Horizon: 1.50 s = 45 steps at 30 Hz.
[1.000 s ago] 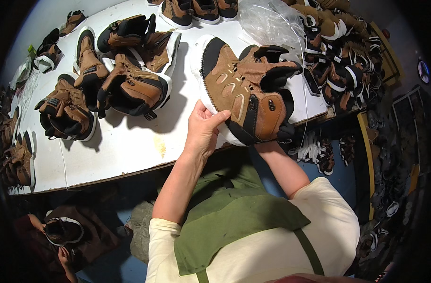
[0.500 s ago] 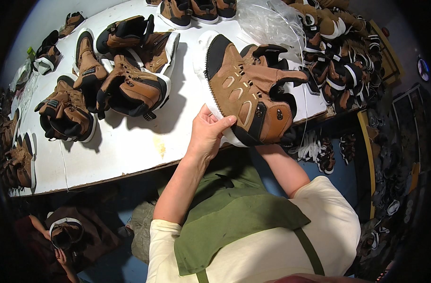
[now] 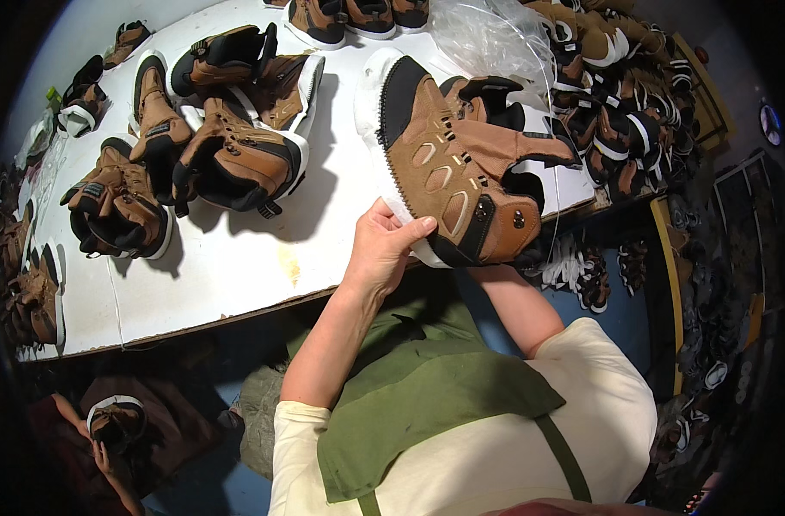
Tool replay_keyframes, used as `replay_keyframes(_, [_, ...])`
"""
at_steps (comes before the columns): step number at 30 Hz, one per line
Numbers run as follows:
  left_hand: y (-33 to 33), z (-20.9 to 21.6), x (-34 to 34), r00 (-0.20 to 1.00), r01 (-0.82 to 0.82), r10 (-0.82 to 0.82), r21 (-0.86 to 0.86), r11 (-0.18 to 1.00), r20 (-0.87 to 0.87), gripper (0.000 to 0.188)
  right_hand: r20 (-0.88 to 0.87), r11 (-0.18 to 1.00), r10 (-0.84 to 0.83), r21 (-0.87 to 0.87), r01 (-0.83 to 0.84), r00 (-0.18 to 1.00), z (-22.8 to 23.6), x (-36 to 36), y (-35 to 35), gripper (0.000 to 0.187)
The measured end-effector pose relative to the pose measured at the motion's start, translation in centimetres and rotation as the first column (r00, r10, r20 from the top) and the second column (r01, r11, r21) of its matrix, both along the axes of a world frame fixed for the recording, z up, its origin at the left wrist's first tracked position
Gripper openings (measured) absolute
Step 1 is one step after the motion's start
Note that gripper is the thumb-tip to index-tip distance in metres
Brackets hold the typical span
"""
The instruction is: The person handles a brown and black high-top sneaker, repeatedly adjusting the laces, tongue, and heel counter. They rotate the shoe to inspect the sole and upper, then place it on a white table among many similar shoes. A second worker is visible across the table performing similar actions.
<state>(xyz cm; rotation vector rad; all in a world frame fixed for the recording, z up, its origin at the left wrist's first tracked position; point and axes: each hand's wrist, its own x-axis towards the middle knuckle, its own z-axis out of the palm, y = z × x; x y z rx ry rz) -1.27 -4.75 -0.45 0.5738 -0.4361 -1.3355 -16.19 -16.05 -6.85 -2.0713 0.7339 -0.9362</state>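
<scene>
Boot (image 3: pixel 448 185) held up above the table's near edge, toe toward upper left, heel toward lower right; brown upper, black toe cap, white sole turned to the left, dark zigzag line along the sole's upper edge. Tongue (image 3: pixel 517 150) stands out of the opening, toward the right. Left hand (image 3: pixel 382 249): gripping the boot near the heel end of the sole, thumb laid flat on the brown side, other fingers bent behind the sole and mostly hidden. Right hand: hidden behind the boot, only the right forearm (image 3: pixel 517 310) visible below the heel; state of its fingers cannot be told, nor whether it touches the boot. Second boot (image 3: pixel 487 93) on the table (image 3: pixel 229 284), directly beyond the first and partly covered by it. Clear plastic bag (image 3: pixel 487 39) beyond that, white cord (image 3: pixel 554 112) at its right side. Boot cluster (image 3: pixel 238 159) on the left part of the table, some pieces overlapping or tipped over. Boot row (image 3: pixel 358 21) at the far edge, cut by the frame. Large pile of footwear (image 3: pixel 629 103) to the right. Green apron (image 3: pixel 435 387) over cream shirt (image 3: pixel 603 387). Lower left: co-worker, both hands on a dark shoe (image 3: pixel 117 421); details dim.
</scene>
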Motion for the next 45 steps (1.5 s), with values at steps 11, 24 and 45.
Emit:
replay_keyframes(11, [0.2,-0.02,-0.05,0.999,0.037,-0.037,-0.026,0.999,0.009,0.039,0.006,1.0,-0.003,0.02,0.003,1.0,0.26,-0.01,0.08,0.054])
replay_keyframes(24, [0.18,-0.27,0.03,1.0,0.022,-0.022,-0.031,0.999,0.002,0.04,0.01,0.999,0.001,0.037,-0.002,1.0,0.33,0.12,0.12,0.054])
replay_keyframes(45, [0.11,-0.23,0.16,0.999,0.03,-0.031,-0.047,0.998,-0.02,0.044,0.013,0.999,0.009,0.05,-0.009,1.0,0.47,0.33,0.12,0.054])
